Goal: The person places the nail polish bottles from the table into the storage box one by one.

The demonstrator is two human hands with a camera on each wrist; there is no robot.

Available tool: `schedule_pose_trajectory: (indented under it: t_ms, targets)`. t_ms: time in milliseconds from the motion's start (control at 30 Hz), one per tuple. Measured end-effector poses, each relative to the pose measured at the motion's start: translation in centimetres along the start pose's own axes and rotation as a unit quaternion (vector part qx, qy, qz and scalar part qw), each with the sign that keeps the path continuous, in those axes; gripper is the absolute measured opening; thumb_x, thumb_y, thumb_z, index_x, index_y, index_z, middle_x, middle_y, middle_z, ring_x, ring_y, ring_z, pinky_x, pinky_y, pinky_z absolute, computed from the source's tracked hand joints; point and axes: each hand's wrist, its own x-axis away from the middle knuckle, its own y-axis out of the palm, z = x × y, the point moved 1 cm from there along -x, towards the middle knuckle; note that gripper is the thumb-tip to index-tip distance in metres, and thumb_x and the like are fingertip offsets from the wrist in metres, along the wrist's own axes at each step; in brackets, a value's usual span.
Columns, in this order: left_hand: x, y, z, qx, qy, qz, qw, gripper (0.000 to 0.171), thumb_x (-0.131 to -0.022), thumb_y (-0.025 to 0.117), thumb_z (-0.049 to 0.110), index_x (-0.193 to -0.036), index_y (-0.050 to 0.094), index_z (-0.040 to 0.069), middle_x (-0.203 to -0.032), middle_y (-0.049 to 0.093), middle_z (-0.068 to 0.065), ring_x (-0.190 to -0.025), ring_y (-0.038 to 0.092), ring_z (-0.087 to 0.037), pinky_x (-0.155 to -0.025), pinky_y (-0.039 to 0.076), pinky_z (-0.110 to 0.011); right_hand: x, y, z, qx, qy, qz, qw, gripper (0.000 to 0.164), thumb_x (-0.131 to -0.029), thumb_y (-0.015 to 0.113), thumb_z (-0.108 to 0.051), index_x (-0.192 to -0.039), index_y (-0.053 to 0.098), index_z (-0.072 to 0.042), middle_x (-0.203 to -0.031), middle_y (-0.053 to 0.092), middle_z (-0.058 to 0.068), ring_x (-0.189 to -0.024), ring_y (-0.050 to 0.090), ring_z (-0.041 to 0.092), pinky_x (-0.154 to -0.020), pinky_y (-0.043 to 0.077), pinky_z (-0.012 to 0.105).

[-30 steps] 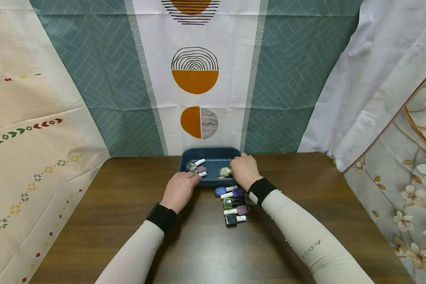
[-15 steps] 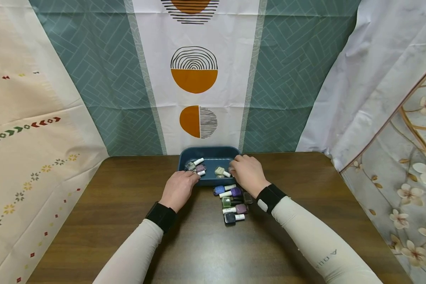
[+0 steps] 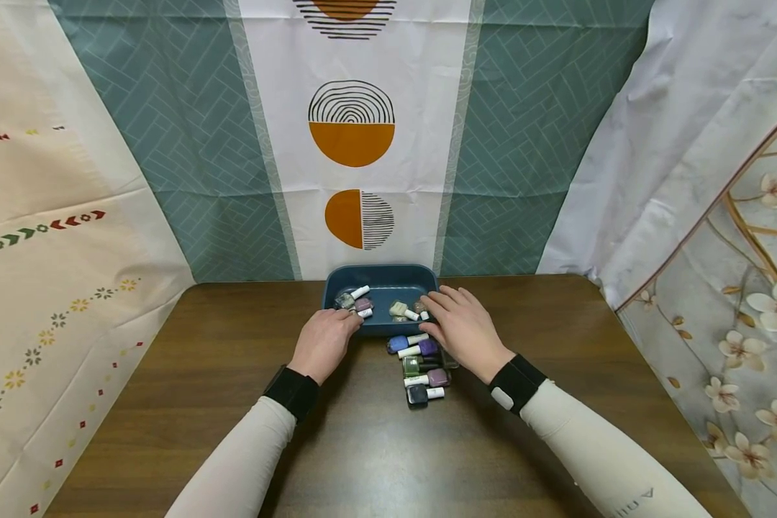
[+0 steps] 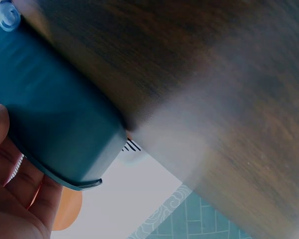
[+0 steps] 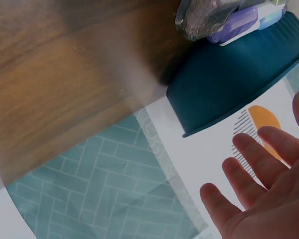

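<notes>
A dark blue tray [image 3: 380, 329] stands at the table's back edge with several nail polish bottles inside. A clear one [image 3: 344, 300] and a mauve one [image 3: 363, 305] lie at its left, a cream one [image 3: 398, 308] toward the right. My left hand [image 3: 321, 342] holds the tray's front left rim, thumb outside and fingers over the edge in the left wrist view. Over the front right corner, my right hand [image 3: 464, 331] has its fingers spread with nothing between them. Just under its fingertips lies a brownish bottle [image 3: 419, 306] with a white cap.
Several more bottles lie in a column before the tray: blue [image 3: 398, 344], purple [image 3: 429, 347], green [image 3: 411, 366], mauve [image 3: 438, 378] and dark navy [image 3: 417, 396]. A dark bottle [image 5: 202, 20] sits near the right wrist. Patterned cloth [image 3: 356, 230] hangs behind the wooden table [image 3: 350, 460].
My right hand has let go of the brownish bottle, which now lies inside the tray at the right. Its fingers have spread and the hand has drawn back slightly. The left hand stays at the rim.
</notes>
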Motion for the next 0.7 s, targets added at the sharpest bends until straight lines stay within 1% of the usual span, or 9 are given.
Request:
schedule_pose_trajectory:
  t_ms: [200,333,467,567,700]
  targets:
    - [0.0,-0.2,0.1,-0.001,-0.002,-0.004,1.0000,0.017,-0.105,0.076,0.008,-0.121,0.083,0.009,-0.112,0.081,-0.006,-0.100,0.073,-0.027,-0.106,0.058,-0.045,1.6,-0.5,-0.4,-0.023,-0.001,-0.006,1.000,0.058,-0.107,0.074,-0.043,-0.152,0.067,-0.007,-0.150,0.067,0.016,-0.148,0.054,0.039,-0.128,0.035,0.058]
    - [-0.1,-0.2,0.0,0.001,-0.005,-0.006,1.0000,0.018,-0.105,0.076,0.008,-0.121,0.083,0.009,-0.112,0.081,-0.006,-0.100,0.072,-0.027,-0.106,0.058,-0.045,2.6,-0.6,-0.4,-0.018,-0.008,-0.007,1.000,0.059,-0.106,0.076,-0.043,-0.150,0.067,-0.006,-0.149,0.068,0.016,-0.148,0.055,0.038,-0.127,0.036,0.059]
    - [0.0,-0.1,0.0,0.003,-0.006,-0.006,1.0000,0.018,-0.105,0.076,0.008,-0.121,0.083,0.009,-0.113,0.081,-0.006,-0.101,0.073,-0.027,-0.107,0.057,-0.045,3.6,-0.7,-0.5,-0.013,-0.013,-0.016,1.000,0.059,-0.106,0.075,-0.045,-0.150,0.068,-0.006,-0.150,0.068,0.015,-0.149,0.054,0.037,-0.128,0.034,0.058]
    - [0.0,-0.1,0.1,0.003,-0.007,-0.003,1.0000,0.017,-0.105,0.076,0.008,-0.121,0.083,0.009,-0.114,0.081,-0.006,-0.102,0.073,-0.027,-0.107,0.057,-0.045,4.1,-0.9,-0.5,-0.019,-0.016,-0.025,0.999,0.059,-0.107,0.073,-0.046,-0.150,0.068,-0.007,-0.151,0.067,0.014,-0.150,0.053,0.036,-0.129,0.033,0.058]
    - [0.1,-0.1,0.1,0.001,-0.006,-0.001,1.0000,0.017,-0.105,0.076,0.008,-0.121,0.083,0.009,-0.114,0.081,-0.006,-0.102,0.073,-0.027,-0.107,0.057,-0.045,4.9,-1.2,-0.7,-0.032,-0.022,-0.032,0.999,0.059,-0.106,0.075,-0.046,-0.150,0.068,-0.007,-0.151,0.067,0.013,-0.149,0.054,0.036,-0.128,0.033,0.059]
